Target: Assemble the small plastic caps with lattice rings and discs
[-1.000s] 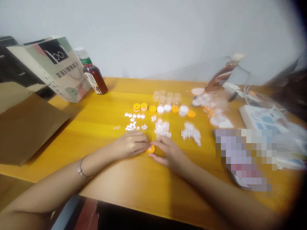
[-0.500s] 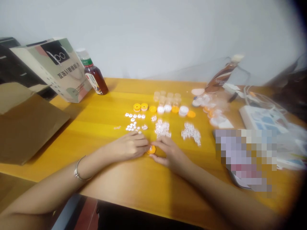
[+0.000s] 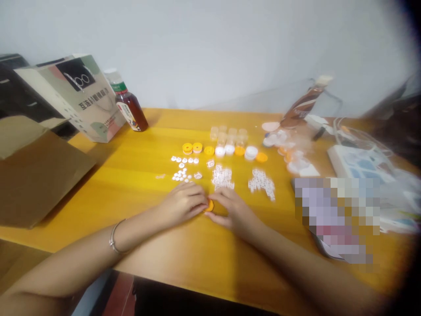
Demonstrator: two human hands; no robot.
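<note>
A small round orange cap (image 3: pixel 209 205) lies low at the table's near middle, between my two hands. My right hand (image 3: pixel 233 210) grips it by its right edge, thumb below and index finger above. My left hand (image 3: pixel 184 201) reaches over its left part with the fingers bent together. Those fingertips hide part of the cap, and whatever they may pinch cannot be made out. Just beyond the hands are small white discs (image 3: pixel 180 177), a heap of small white printed pieces (image 3: pixel 222 177) and a second such heap (image 3: pixel 261 183).
Behind the heaps runs a row of orange and white caps (image 3: pixel 229 150), with clear little cups (image 3: pixel 232 136) beyond. A dark drink bottle (image 3: pixel 131 109), paper bag (image 3: pixel 95 101) and cardboard box (image 3: pixel 42 171) stand left. At right are a tilted bottle (image 3: pixel 302 105) and plastic bags (image 3: pixel 299 153).
My left hand has shifted slightly right, its fingertips now farther over the orange cap and covering more of it. My right hand stays in place.
</note>
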